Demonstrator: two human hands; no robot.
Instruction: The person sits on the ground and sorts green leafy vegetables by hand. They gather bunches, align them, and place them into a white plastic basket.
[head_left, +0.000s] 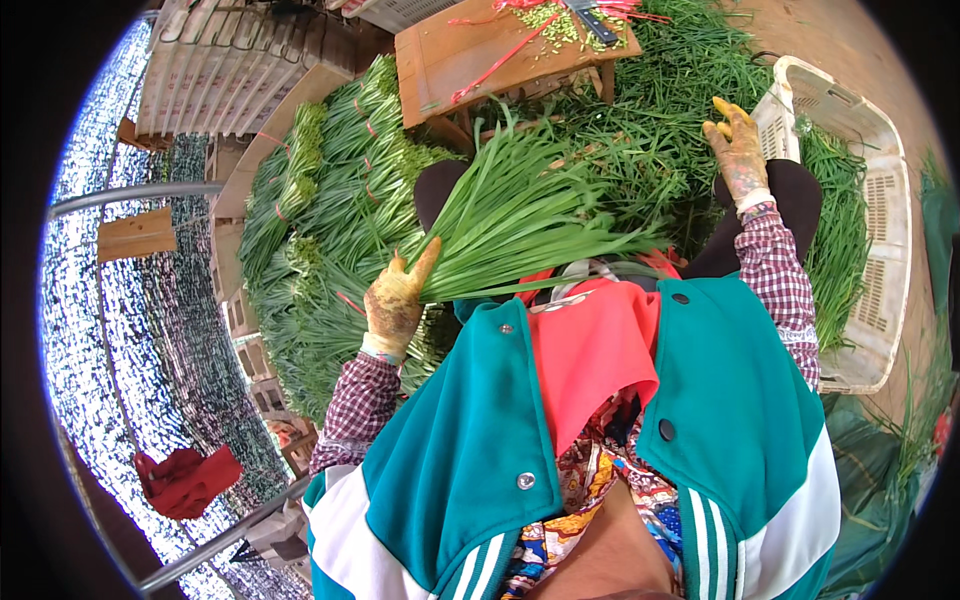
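Observation:
My left hand (396, 304), in a stained yellowish glove, grips a fanned bunch of long green leaves (517, 202), likely garlic chives. The leaves spread up and to the right over my lap. My right hand (736, 146), gloved the same way, is raised beside the white plastic crate (885, 247) with its fingers apart and nothing in them. Loose chives (831, 232) lie inside that crate. On my left, tied bundles of chives (330, 172) with red ties are piled up close to my left hand.
A low wooden table (450, 64) stands ahead, bearing a knife (596, 26), red ties (506, 60) and cut stem pieces (551, 30). Loose leaves (660, 105) cover the ground beyond my knees. Stacked white crates (225, 67) and a metal rail (139, 199) are at left.

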